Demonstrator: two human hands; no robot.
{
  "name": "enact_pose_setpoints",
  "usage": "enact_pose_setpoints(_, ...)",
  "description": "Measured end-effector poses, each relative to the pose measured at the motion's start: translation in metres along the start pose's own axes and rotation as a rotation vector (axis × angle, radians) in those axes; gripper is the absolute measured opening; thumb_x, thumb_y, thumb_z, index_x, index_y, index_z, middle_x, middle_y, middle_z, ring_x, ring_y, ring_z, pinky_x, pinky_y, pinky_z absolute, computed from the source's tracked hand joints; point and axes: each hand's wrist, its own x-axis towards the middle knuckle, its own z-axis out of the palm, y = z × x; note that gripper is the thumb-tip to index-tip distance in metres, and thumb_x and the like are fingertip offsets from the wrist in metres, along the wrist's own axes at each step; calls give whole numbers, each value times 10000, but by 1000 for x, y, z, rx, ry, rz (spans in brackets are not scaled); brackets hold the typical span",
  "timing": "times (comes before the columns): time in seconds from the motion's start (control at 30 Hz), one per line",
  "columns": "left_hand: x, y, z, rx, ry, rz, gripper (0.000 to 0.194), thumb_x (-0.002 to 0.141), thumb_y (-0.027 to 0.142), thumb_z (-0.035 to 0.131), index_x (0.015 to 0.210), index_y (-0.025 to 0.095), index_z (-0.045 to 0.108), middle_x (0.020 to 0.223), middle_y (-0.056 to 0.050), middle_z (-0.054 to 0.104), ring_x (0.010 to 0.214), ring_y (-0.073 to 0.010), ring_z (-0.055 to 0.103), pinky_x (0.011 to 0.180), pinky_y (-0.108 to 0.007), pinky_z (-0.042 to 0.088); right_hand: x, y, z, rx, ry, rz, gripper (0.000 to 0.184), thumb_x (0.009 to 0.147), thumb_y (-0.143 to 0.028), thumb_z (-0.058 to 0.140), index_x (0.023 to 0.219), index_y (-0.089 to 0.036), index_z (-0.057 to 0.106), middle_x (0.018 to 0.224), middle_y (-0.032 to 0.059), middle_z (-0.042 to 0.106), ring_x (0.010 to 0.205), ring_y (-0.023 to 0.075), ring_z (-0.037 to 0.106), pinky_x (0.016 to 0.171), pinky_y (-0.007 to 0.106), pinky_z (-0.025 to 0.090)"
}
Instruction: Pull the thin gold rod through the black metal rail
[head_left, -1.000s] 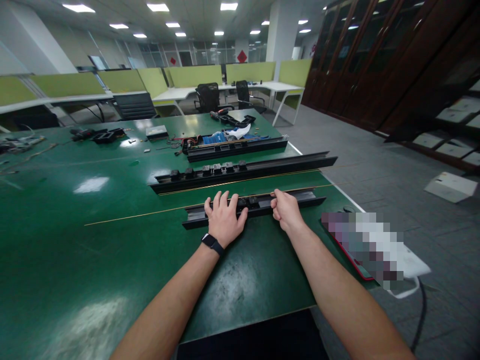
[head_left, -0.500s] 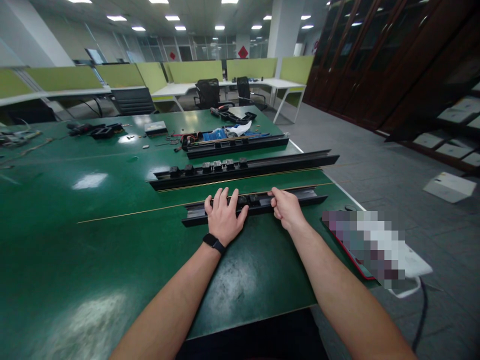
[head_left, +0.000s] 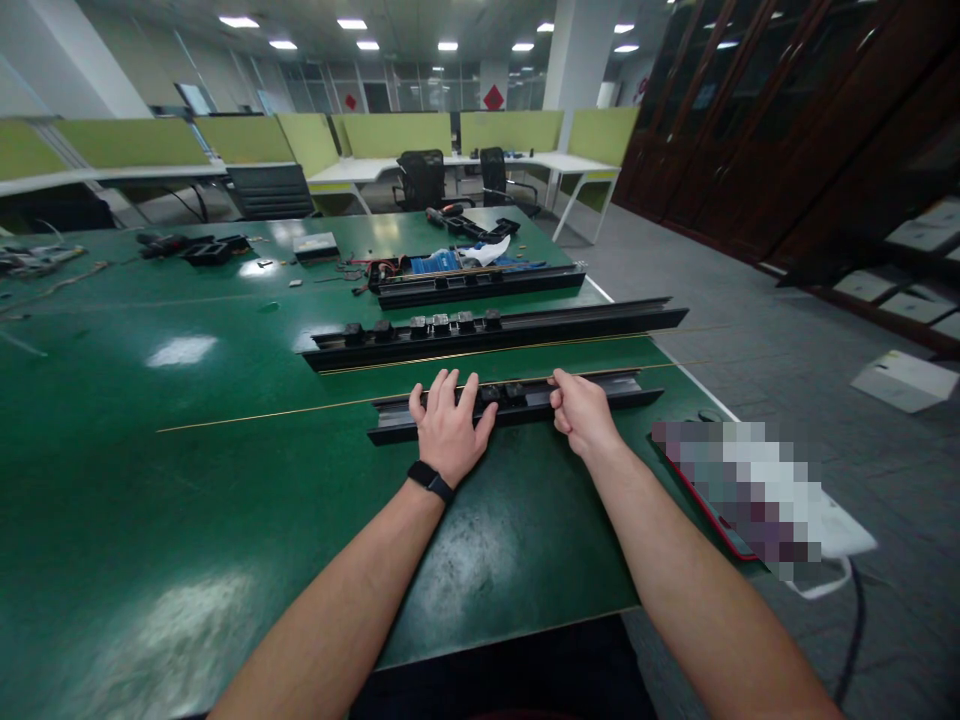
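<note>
My left hand (head_left: 452,430), with a dark band on its wrist, lies over a short black channel rail (head_left: 394,425), fingers spread across it and thumb toward the near wall. Small black blocks (head_left: 501,392) sit in the rail just right of that thumb. My right hand (head_left: 589,412) is closed in a pinch at the rail's far edge, on a thin brass-coloured rod (head_left: 262,414). This rod runs along the far edge and sticks out well past the rail's left end. Exactly how the fingertips meet the rod is hidden.
Beyond lies a longer black rail (head_left: 585,325) with several blocks in it, a second thin rod (head_left: 420,364) along its near side. Further back stands another rail (head_left: 480,289) beside blue parts and wires. A red-edged item (head_left: 724,530), partly pixelated, lies at the green table's (head_left: 285,520) right edge.
The view has tilted slightly, moving the scene a little up and right in the picture. Both hands keep about the same place and grip on the rail and rod.
</note>
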Motion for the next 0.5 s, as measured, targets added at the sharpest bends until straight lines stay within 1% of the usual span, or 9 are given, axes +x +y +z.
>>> enact_pose_setpoints(0.17, -1, 0, 0, 0, 2, -2, 482, 998, 500, 545, 1392, 235, 624, 1459, -178, 600, 1433, -341, 481, 1225, -610, 191, -1, -1, 1, -15, -14, -7, 202, 935, -335, 673, 862, -150, 637, 497, -52, 521, 253, 43, 297, 265, 179, 161)
enact_pose_setpoints(0.5, -1, 1, 0, 22, -6, -1, 510, 1007, 506, 526, 1425, 223, 600, 1487, -185, 578, 1451, -327, 462, 1230, -595, 188, 1, 1, 0, 21, 20, 1, 197, 948, -348, 650, 873, -170, 619, 493, -57, 518, 255, 47, 302, 267, 171, 168)
